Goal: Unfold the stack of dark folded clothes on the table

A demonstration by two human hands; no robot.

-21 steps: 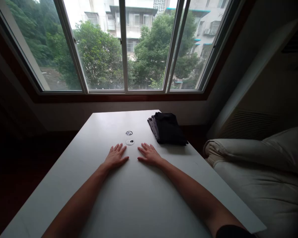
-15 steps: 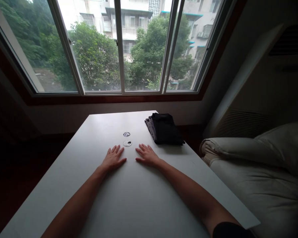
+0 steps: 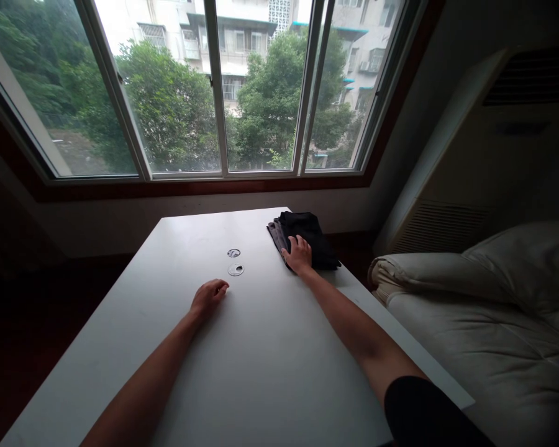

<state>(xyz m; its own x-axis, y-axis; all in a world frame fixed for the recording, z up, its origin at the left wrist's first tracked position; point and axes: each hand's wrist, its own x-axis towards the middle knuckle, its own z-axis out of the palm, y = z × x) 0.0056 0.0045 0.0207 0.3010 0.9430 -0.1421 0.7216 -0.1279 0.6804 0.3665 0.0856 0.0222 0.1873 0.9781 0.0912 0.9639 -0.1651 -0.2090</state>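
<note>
On the white table [image 3: 205, 366], my left hand [image 3: 209, 298] rests with its fingers curled in and nothing visible in them. My right hand [image 3: 299, 254] lies over the near left part of a pile of folded dark clothes [image 3: 317, 239], fingers apart and slightly bent. The pile has black cloth on top and grey folded layers showing along its left side. Whether the right fingertips press into the cloth cannot be made out. Two round inserts [image 3: 235, 269] are set in the tabletop just beyond my left hand.
A pale padded sofa [image 3: 447, 323] stands along the table's right side. Beyond the far table edge is a wall with a wide window [image 3: 223, 124]. A large vented unit [image 3: 456, 155] stands at the right, behind the sofa.
My right hand has left the tabletop and moved right and forward onto the folded clothes. The left hand, flat and spread before, has curled its fingers. The view has turned slightly right.
</note>
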